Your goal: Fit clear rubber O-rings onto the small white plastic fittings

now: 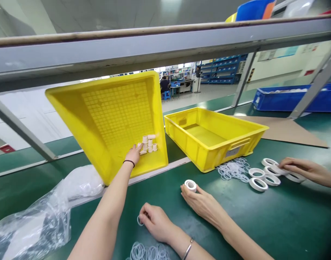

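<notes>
My left hand (132,155), with a dark beaded bracelet, reaches into a tipped-up yellow bin (119,108). Its fingers close round a small white sleeve beside a stack of white sleeves (150,142) in the bin's lower right corner; the fingertips partly hide it. Low in the middle, my right hand (157,222), wearing a silver bangle, pinches a thin clear ring (140,220) between thumb and finger. Just below it lies a pile of clear rings (149,251) on the green table (106,224).
A co-worker's left hand (199,198) holds a white ring part (190,185); the other hand (309,169) touches white rings (257,184). Near them are more clear rings (230,169) and a second yellow bin (211,159). Plastic bags (46,213) lie left; a shelf beam (154,47) crosses above.
</notes>
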The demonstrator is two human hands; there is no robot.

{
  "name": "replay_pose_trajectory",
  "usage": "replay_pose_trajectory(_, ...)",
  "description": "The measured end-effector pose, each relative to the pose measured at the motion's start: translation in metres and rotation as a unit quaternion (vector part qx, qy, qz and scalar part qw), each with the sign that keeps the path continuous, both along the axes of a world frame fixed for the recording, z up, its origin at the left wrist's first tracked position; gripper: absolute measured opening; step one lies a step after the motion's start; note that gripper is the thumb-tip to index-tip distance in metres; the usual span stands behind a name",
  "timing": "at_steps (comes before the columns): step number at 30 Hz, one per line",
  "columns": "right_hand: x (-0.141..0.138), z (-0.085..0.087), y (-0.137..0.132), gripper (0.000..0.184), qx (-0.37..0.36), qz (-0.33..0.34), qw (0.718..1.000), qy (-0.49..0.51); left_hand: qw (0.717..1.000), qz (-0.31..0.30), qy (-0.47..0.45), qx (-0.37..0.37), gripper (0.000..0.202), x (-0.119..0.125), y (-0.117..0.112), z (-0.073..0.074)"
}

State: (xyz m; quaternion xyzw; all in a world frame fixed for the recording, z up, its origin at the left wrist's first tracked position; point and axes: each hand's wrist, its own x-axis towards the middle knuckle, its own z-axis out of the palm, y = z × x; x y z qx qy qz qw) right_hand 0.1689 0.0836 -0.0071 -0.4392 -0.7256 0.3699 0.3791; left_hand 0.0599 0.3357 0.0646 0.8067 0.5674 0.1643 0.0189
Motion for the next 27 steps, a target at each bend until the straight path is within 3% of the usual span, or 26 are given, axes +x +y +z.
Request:
replay_pose_trajectory(4, 0.004, -0.003, 0.011, 0.01, -0.032, 0.039, 0.999, 0.009, 0.999, 0.02, -0.034, 0.02, 0.028, 0.023, 0.016, 0.0)
replay_pose_trajectory(8, 0.005, -0.004, 0.011, 0.01, -0.044, 0.031, 0.999, 0.008, 0.992, 0.018, -0.123, 0.037, 0.013, 0.025, 0.008, 0.007)
replay_pose_trajectory(12, 0.002, -0.004, 0.002, 0.008, 0.008, -0.025, 1.0, 0.007, 0.965, 0.012, -0.256, 0.06, 0.029, 0.013, -0.037, 0.015)
replay_pose_trajectory(16, -0.002, -0.004, -0.001, 0.011, -0.007, -0.038, 0.997, 0.072, 0.921, 0.007, -0.389, 0.011, 0.034, -0.015, -0.117, 0.01)
replay_pose_trajectory(18, -0.005, -0.004, 0.0, 0.015, -0.034, -0.038, 0.991, 0.122, 0.884, -0.007, -0.463, -0.071, 0.035, -0.033, -0.162, 0.001)
replay_pose_trajectory(20, -0.007, -0.005, 0.002, 0.021, -0.058, -0.032, 0.983, 0.174, 0.793, -0.014, -0.578, -0.194, 0.041, -0.049, -0.205, -0.011)
replay_pose_trajectory(22, -0.011, -0.007, 0.002, 0.026, -0.077, -0.031, 0.973, 0.214, 0.706, -0.012, -0.656, -0.266, 0.049, -0.061, -0.24, -0.022)
replay_pose_trajectory(24, -0.014, -0.009, -0.001, 0.031, -0.084, -0.049, 0.967, 0.234, 0.671, -0.009, -0.686, -0.281, 0.049, -0.065, -0.264, -0.034)
replay_pose_trajectory(27, -0.016, -0.008, -0.009, 0.032, -0.088, -0.071, 0.96, 0.254, 0.656, -0.022, -0.698, -0.286, 0.043, -0.064, -0.281, -0.05)
